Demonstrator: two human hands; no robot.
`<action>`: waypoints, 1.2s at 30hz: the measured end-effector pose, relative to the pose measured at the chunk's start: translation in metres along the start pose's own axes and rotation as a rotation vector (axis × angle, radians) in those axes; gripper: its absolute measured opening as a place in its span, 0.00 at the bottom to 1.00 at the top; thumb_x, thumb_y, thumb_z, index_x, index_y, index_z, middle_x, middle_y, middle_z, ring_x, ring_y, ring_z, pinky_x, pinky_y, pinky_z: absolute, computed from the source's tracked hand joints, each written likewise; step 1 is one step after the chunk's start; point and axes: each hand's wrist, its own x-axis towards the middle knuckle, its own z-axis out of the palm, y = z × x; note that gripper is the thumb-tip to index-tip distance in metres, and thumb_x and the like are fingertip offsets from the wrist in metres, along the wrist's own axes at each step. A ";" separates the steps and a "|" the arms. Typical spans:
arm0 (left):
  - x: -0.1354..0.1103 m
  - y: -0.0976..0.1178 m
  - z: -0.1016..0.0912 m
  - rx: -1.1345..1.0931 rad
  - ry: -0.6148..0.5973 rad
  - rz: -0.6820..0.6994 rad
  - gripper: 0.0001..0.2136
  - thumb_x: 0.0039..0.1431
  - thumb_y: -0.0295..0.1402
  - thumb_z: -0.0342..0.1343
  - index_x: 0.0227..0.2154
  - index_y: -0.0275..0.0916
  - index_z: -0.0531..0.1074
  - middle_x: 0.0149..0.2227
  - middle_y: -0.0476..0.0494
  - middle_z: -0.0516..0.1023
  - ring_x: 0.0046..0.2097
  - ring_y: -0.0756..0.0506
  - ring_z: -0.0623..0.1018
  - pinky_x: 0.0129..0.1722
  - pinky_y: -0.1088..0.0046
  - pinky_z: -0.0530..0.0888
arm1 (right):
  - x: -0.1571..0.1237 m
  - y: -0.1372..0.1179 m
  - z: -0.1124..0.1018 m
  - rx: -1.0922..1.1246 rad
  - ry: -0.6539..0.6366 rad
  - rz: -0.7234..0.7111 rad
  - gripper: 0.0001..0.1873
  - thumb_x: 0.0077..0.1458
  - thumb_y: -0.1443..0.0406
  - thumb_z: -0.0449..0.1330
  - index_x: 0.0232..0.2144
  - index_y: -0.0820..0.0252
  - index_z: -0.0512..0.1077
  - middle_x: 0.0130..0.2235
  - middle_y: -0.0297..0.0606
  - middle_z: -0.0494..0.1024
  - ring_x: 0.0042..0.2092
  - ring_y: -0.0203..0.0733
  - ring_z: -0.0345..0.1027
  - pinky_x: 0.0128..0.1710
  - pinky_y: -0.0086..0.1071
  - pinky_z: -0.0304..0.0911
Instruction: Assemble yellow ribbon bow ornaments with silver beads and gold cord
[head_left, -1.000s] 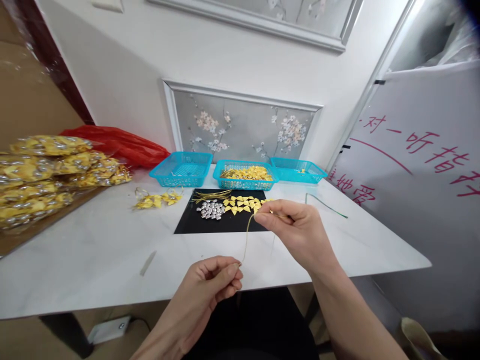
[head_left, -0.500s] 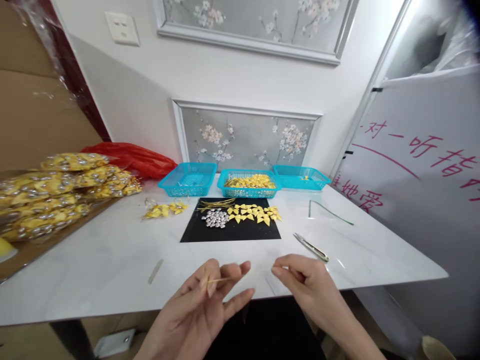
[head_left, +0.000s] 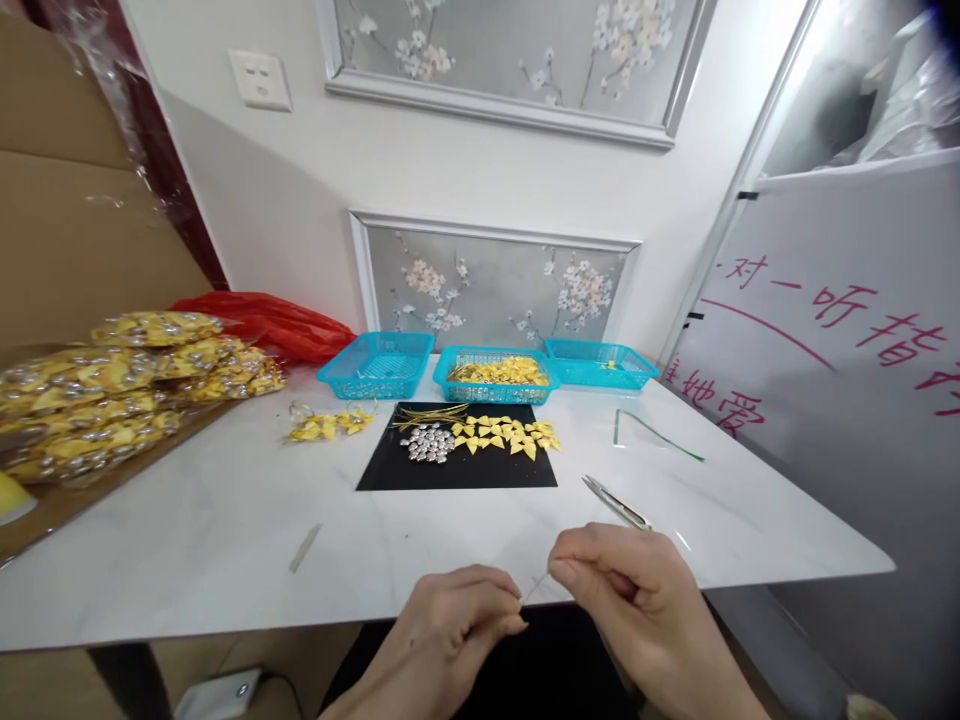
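A thin golden cord spans the short gap between my two hands, at the table's front edge. My left hand is closed in a pinch, back of the hand up, with one part of the cord at its fingertips. On the other side my right hand pinches the cord between thumb and forefinger. Beyond them lies a black mat. It carries a bundle of golden cords, a cluster of silver beads and rows of yellow folded ribbon pieces.
Thread snips lie just beyond my right hand. Three blue baskets stand along the wall; the middle basket holds yellow pieces. Some yellow pieces with cords lie left of the mat. Bagged yellow goods are piled at far left.
My left hand has turned over from palm up and moved right, its fingers closing. My right hand has shifted slightly right and down. The cord now stretches between both hands.
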 end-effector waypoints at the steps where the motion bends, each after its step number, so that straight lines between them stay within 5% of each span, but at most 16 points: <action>1: 0.000 -0.001 0.002 0.013 -0.004 0.004 0.10 0.59 0.35 0.64 0.25 0.47 0.88 0.34 0.42 0.89 0.33 0.38 0.84 0.37 0.66 0.76 | 0.002 -0.002 0.001 -0.009 -0.012 -0.036 0.18 0.67 0.63 0.57 0.25 0.58 0.75 0.20 0.29 0.62 0.22 0.34 0.50 0.21 0.30 0.48; 9: 0.007 -0.017 -0.015 -0.056 0.281 -0.113 0.07 0.49 0.33 0.67 0.18 0.44 0.84 0.29 0.42 0.86 0.33 0.40 0.83 0.35 0.67 0.75 | 0.002 0.005 0.008 -0.014 0.037 -0.064 0.17 0.67 0.65 0.57 0.25 0.57 0.74 0.21 0.26 0.63 0.22 0.32 0.48 0.22 0.29 0.45; 17: 0.001 -0.001 -0.022 -0.373 0.445 -0.200 0.12 0.41 0.33 0.73 0.14 0.40 0.74 0.25 0.48 0.80 0.30 0.47 0.75 0.32 0.73 0.71 | 0.000 0.014 0.006 -0.015 0.004 0.058 0.18 0.69 0.61 0.57 0.27 0.59 0.73 0.23 0.27 0.59 0.25 0.33 0.44 0.24 0.32 0.42; 24: -0.012 0.019 -0.022 -0.568 0.443 -0.265 0.17 0.39 0.32 0.75 0.16 0.40 0.68 0.23 0.54 0.72 0.28 0.49 0.72 0.33 0.73 0.71 | -0.007 0.018 0.006 -0.026 -0.025 0.094 0.20 0.71 0.59 0.55 0.27 0.58 0.72 0.23 0.28 0.58 0.26 0.34 0.44 0.25 0.33 0.42; 36: -0.009 0.002 -0.035 -0.474 0.399 -0.228 0.18 0.45 0.34 0.76 0.21 0.40 0.68 0.24 0.52 0.74 0.30 0.49 0.68 0.31 0.76 0.67 | -0.001 0.028 -0.019 -0.244 0.149 -0.034 0.15 0.68 0.61 0.58 0.29 0.57 0.74 0.23 0.28 0.65 0.23 0.33 0.52 0.22 0.28 0.52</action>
